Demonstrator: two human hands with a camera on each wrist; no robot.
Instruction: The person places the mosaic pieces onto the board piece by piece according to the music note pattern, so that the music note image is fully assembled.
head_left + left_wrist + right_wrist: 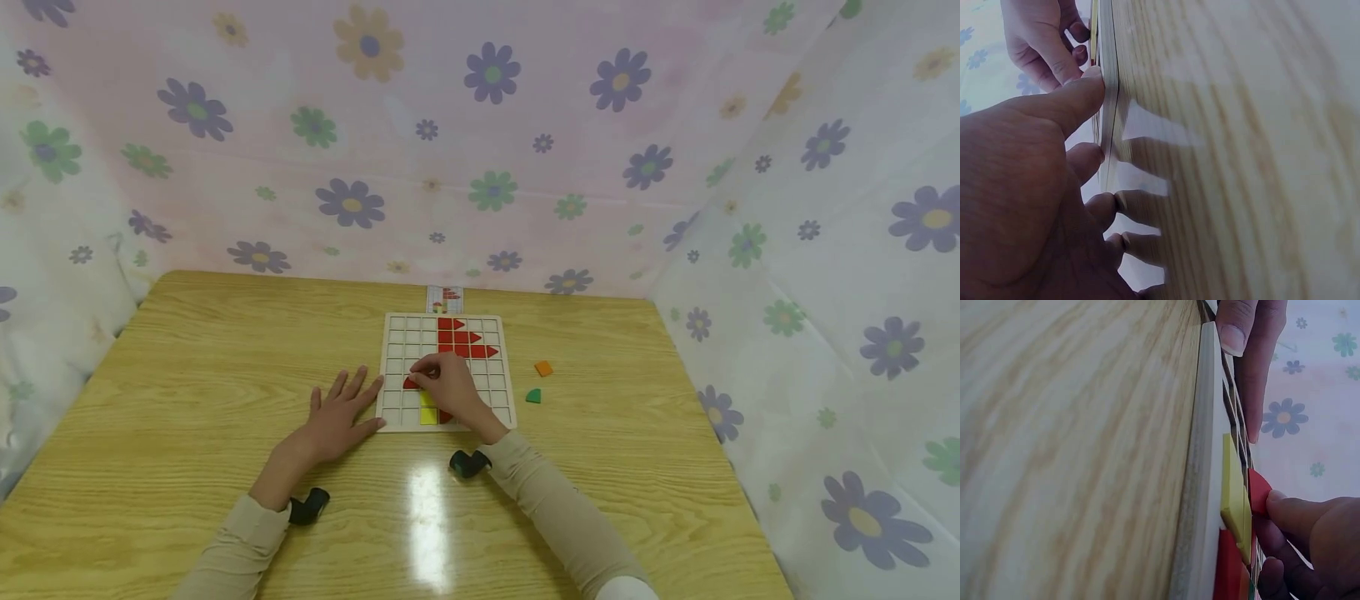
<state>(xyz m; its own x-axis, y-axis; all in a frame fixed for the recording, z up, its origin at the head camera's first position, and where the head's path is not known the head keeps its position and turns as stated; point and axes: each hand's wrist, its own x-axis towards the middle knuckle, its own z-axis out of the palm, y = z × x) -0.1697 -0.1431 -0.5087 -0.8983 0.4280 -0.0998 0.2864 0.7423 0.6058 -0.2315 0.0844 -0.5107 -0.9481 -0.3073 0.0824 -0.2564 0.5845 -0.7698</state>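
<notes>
The wooden grid board (pixel 506 379) lies on the table, with rows of red pieces (pixel 463 338) at its upper right. Thumb and fingers of my right hand (pixel 452 389) pinch a red piece with a rounded edge (pixel 1260 491) over the lower-left cells. Just below it, yellow pieces (pixel 428 415) sit in the grid, seen side-on in the right wrist view beside another red piece (pixel 1227 565). My left hand (pixel 335 425) rests flat with spread fingers at the board's left side, its thumb and index fingertip right at the frame.
To the right of the board lie an orange square (pixel 543 368) and a green quarter-round piece (pixel 533 396). A small printed card (pixel 445 299) with a coloured pattern is behind the board. Flowered cloth (pixel 420 167) hangs behind the table (pixel 262 333) and at both sides.
</notes>
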